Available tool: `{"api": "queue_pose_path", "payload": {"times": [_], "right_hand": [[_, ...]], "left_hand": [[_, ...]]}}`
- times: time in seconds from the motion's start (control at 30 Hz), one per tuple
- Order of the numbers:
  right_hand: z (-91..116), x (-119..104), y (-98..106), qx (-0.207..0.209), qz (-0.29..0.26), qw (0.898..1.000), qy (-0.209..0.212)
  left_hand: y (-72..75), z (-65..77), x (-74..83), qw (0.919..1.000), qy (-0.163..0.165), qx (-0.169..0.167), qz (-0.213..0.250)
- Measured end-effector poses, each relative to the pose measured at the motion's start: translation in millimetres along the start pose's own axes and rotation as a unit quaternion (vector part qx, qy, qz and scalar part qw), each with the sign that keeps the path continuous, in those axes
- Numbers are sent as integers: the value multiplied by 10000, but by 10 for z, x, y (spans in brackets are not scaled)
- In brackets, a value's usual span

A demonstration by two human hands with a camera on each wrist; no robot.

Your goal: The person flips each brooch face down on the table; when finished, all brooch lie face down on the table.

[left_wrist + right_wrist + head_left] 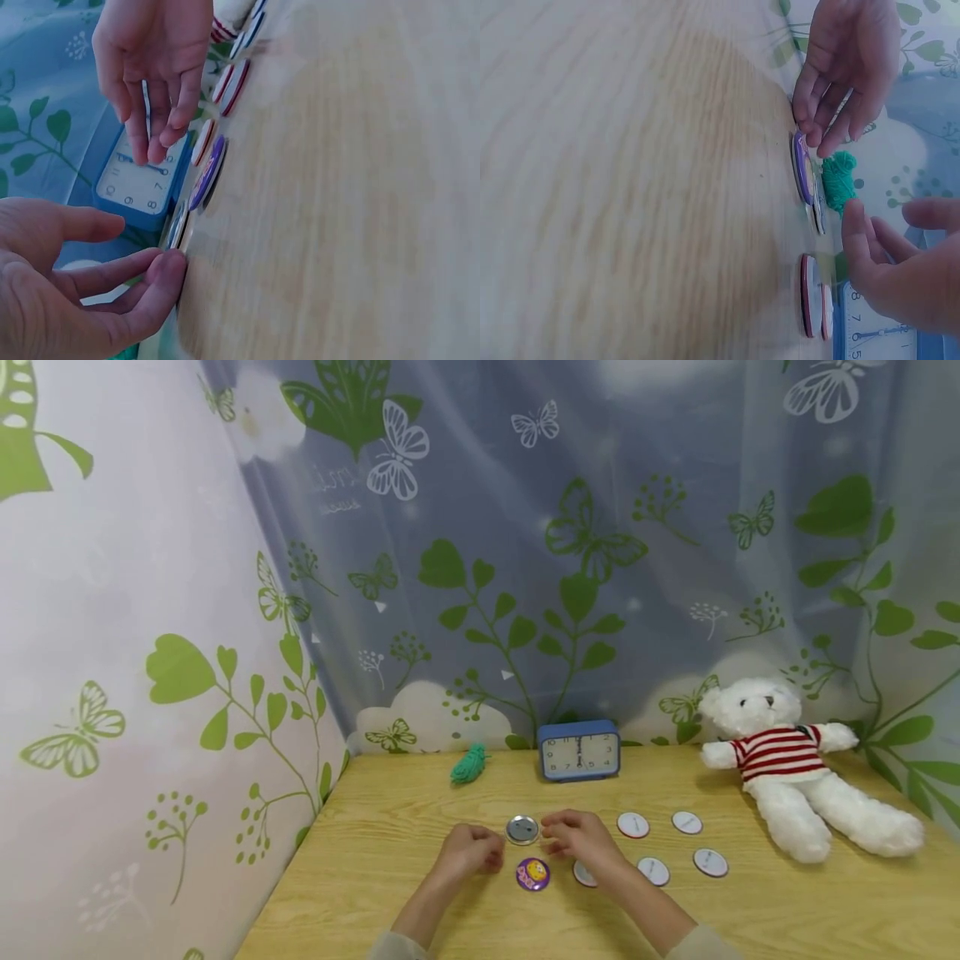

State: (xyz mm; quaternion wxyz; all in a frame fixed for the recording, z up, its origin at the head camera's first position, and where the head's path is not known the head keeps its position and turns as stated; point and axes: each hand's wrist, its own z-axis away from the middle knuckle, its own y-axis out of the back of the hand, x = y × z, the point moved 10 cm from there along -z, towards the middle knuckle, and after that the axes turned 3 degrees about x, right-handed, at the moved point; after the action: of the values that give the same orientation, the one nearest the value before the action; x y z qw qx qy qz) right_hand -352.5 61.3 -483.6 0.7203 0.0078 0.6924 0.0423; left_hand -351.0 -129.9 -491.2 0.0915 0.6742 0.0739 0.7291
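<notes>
A silver-backed pin badge (522, 830) lies pin side up on the table, between my two hands. Just below it is a purple badge (533, 874) with a yellow cartoon figure facing up. My left hand (470, 850) is to the left of both, its fingers loosely bent and holding nothing; in the left wrist view its fingertips (171, 264) are down by the tabletop. On the other side my right hand (581, 838) hovers with relaxed fingers and nothing in them. A white round badge (585, 873) is partly hidden under the right wrist.
Several white round badges, one (633, 825) among them, lie to the right on the wooden table (360, 827). Behind stand a blue clock (580, 752) and a green yarn bundle (469, 765). A white teddy bear (780, 760) sits at the back right against the curtain (480, 635).
</notes>
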Motion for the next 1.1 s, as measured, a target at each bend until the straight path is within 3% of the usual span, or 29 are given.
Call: {"api": "queue_pose_path", "payload": {"times": [0.37, 0.63, 0.9, 1.1], "right_hand": [[273, 47, -78, -1174, 422, 9922, -80], [380, 31, -133, -1390, 508, 9883, 363], [367, 105, -162, -1279, 424, 9905, 270], [359, 109, -172, -1172, 394, 9919, 272]], "left_hand": [[-71, 331, -35, 9987, -115, -471, -153], [-165, 452, -29, 9978, -144, -654, 32], [-212, 444, -16, 9987, -181, -469, 98], [-274, 428, -23, 9981, -132, -595, 128]]}}
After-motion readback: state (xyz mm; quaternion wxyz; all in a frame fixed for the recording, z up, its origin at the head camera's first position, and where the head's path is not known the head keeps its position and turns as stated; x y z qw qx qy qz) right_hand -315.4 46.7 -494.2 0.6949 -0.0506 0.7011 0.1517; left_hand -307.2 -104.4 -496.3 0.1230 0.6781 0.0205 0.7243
